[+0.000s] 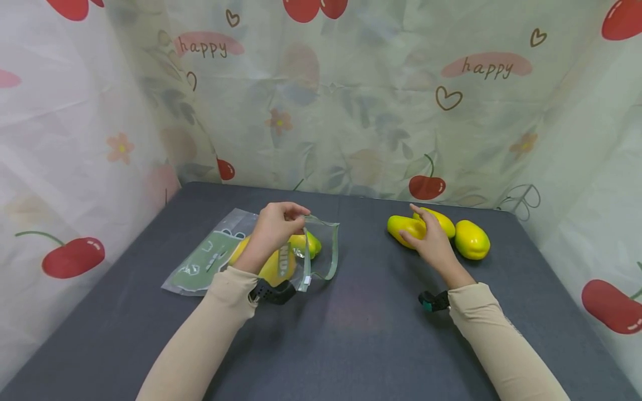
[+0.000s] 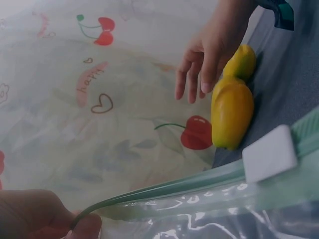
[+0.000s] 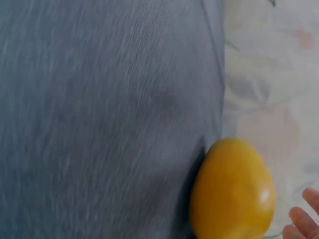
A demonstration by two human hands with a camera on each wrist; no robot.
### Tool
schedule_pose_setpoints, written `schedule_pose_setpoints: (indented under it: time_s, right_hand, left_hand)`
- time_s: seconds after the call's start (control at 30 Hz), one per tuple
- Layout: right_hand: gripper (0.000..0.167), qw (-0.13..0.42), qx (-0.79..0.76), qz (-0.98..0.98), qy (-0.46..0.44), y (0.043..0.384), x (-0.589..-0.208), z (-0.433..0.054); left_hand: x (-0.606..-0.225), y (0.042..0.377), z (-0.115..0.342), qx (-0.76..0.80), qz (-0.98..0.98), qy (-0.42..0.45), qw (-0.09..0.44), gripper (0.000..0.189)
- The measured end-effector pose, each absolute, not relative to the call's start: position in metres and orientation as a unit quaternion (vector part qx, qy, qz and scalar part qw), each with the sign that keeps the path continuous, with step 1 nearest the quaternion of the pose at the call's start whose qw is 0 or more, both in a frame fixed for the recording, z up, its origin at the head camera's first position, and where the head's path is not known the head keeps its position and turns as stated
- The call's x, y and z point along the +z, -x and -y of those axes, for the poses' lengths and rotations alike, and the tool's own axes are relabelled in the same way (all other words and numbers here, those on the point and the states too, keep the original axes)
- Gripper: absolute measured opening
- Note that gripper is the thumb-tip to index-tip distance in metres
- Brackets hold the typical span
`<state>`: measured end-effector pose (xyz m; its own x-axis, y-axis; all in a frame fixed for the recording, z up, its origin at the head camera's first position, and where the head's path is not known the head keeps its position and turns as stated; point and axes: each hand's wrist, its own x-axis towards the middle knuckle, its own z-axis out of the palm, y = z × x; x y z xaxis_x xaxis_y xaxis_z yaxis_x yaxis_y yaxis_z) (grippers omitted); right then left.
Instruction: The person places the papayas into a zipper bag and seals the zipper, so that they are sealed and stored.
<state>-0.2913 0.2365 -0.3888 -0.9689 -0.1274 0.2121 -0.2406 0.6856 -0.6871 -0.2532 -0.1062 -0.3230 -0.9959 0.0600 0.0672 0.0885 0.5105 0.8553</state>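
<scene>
My left hand [image 1: 276, 225] pinches the green-edged mouth of a clear zip bag [image 1: 210, 259] with a green printed panel. The mouth gapes toward the right, and a white slider [image 2: 271, 154] sits on its zip in the left wrist view. Yellow-green papaya-like fruit [image 1: 277, 267] lies inside the bag, partly hidden by the left hand. Over at the right, my right hand [image 1: 433, 242] reaches above a papaya [image 1: 401, 227], fingers spread and holding nothing. A second papaya [image 1: 443, 221] is partly behind that hand. The right wrist view shows one papaya [image 3: 233, 191] close to the fingertips [image 3: 304, 221].
Another papaya [image 1: 472, 240] rests to the right of the right hand. Everything stands on a dark grey table [image 1: 351, 334]. A printed curtain [image 1: 351, 111] hangs behind and along both sides. A thin cord [image 1: 524, 200] shows at the back right corner.
</scene>
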Motion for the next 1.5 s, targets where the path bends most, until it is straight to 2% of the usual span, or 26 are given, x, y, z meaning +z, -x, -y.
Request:
schedule_pose_setpoints:
  time_s: [0.73,1.03,1.5]
  right_hand:
    - [0.071,0.021,0.326,0.938,-0.113,0.316,-0.404,-0.256]
    - [0.078,-0.009,0.312,0.945,-0.103,0.320,-0.413,-0.257]
    - [0.080,-0.007,0.324,0.940,-0.102,0.313,-0.410,-0.248]
  left_hand:
    - [-0.324,0.254,0.107,-0.493,0.869,0.047,0.014,0.023]
    - [-0.324,0.254,0.106,-0.489,0.871,0.048,0.017,0.022]
    - [-0.326,0.254,0.106,-0.489,0.871,0.052,0.023,0.023]
